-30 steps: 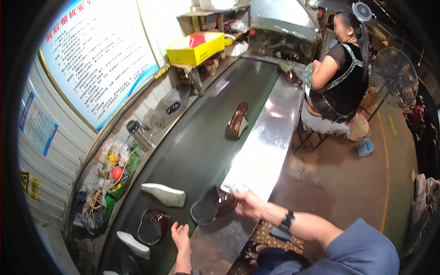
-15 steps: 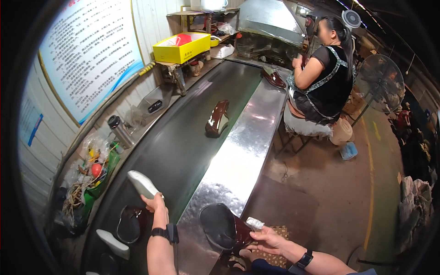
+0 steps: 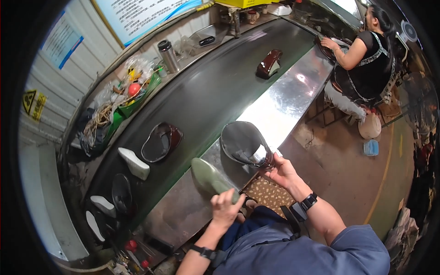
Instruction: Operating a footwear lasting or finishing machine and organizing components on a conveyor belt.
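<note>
In my left hand (image 3: pixel 225 210) is a pale green, foot-shaped shoe last (image 3: pixel 207 175), gripped at its narrow end with the wide end pointing up and left over the metal ledge. My right hand (image 3: pixel 283 175) pinches the rear edge of a black and maroon shoe upper (image 3: pixel 244 140). That upper's open hollow faces up, and a white patch shows inside it near my fingers. White wrapping covers one of my right fingertips. The last and the upper are side by side, apart. Another dark upper (image 3: pixel 176 137) lies on the black belt beside a whitish shoe-shaped piece (image 3: pixel 137 168).
More uppers and whitish pieces lie at the near left of the belt (image 3: pixel 206 87). A maroon shoe (image 3: pixel 269 64) lies farther along. A co-worker (image 3: pixel 366 64) sits at the far right end. A steel flask (image 3: pixel 168 56) and a cluttered green bag (image 3: pixel 133 103) line the wall side.
My left hand has brought the foot-shaped last from over the belt to beside the upper in my right hand. My view has swung down and left. The co-worker's hand now reaches to the ledge.
</note>
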Tool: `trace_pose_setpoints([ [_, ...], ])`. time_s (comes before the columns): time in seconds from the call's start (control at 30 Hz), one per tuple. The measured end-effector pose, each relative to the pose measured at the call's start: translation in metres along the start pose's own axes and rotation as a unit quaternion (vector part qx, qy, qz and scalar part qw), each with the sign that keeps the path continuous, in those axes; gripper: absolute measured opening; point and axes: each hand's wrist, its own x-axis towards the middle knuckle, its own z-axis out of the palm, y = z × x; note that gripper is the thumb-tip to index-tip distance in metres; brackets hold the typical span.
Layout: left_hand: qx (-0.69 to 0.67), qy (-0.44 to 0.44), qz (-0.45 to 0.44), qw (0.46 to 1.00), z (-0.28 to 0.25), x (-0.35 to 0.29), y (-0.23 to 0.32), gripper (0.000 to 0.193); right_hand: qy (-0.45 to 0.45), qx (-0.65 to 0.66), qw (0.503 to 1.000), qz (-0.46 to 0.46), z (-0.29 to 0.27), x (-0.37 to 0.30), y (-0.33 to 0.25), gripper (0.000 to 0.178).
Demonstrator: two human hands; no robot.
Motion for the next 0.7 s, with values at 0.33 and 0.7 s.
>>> trace_pose_setpoints([
  [0.33,-0.849,0.026,-0.494,0.188,-0.037,0.051,-0.108,0.059,-0.259,-0.755,0.578,-0.171,0.082,-0.092,0.029,0.045],
  [0.7,-0.468,0.017,-0.586,0.661,0.031,0.057,-0.135,0.028,-0.284,-0.787,0.368,-0.405,-0.014,-0.060,0.128,0.042],
])
